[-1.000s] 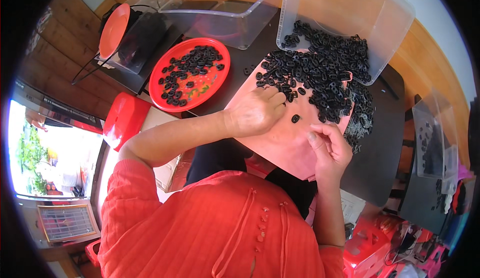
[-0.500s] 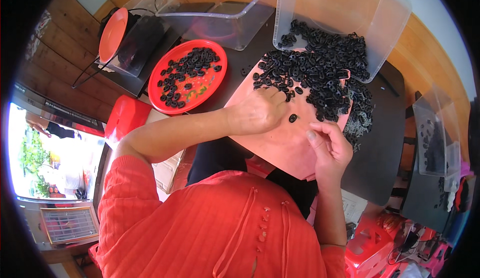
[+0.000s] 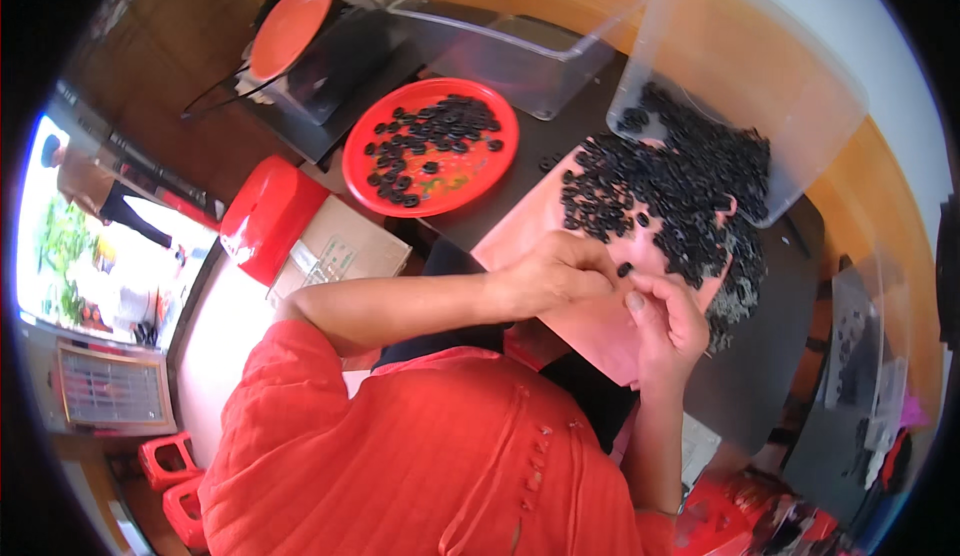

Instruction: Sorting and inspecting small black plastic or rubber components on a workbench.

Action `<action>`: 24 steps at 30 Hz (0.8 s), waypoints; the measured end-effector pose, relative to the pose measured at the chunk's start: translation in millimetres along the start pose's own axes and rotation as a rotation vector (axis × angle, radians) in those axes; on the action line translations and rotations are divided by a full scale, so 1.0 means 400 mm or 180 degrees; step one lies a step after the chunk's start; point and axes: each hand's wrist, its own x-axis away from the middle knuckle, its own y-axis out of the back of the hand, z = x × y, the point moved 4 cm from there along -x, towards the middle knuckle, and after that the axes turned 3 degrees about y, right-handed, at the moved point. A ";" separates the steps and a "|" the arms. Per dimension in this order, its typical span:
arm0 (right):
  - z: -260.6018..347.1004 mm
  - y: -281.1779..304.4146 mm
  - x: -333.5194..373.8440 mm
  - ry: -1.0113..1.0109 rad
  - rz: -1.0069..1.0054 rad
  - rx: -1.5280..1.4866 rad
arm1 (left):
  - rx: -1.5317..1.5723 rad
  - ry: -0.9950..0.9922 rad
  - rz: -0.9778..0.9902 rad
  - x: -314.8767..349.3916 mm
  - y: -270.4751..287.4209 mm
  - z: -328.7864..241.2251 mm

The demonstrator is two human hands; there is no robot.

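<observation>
Over a pink sheet (image 3: 530, 239), my two hands are close together with their fingertips almost meeting. My left hand (image 3: 562, 274) is closed, fingers curled toward the thumb; whatever it pinches is hidden. Thumb and forefinger of my right hand (image 3: 672, 324) come together in a pinch, and anything between them is too small to make out. Just beyond the fingertips is a single small black oval piece (image 3: 625, 269). A large heap of similar black pieces (image 3: 670, 181) covers the sheet's far part.
A red round tray (image 3: 362, 171) holding more black pieces stands to the left. Behind the heap, a clear plastic bin (image 3: 740, 56) lies tipped; another clear bin (image 3: 540, 66) stands beside it. Small grey pieces (image 3: 738, 296) lie right of the sheet. A red stool (image 3: 265, 211) and cardboard box (image 3: 345, 241) are at left.
My left hand has drawn back from the edge of the heap toward my right hand, and the gap between them has narrowed. The whole view has shifted.
</observation>
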 end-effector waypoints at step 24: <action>-0.026 0.004 0.052 -0.0638 -0.0301 -0.0927 | 0.2772 0.0951 -0.0070 0.023 -0.141 0.025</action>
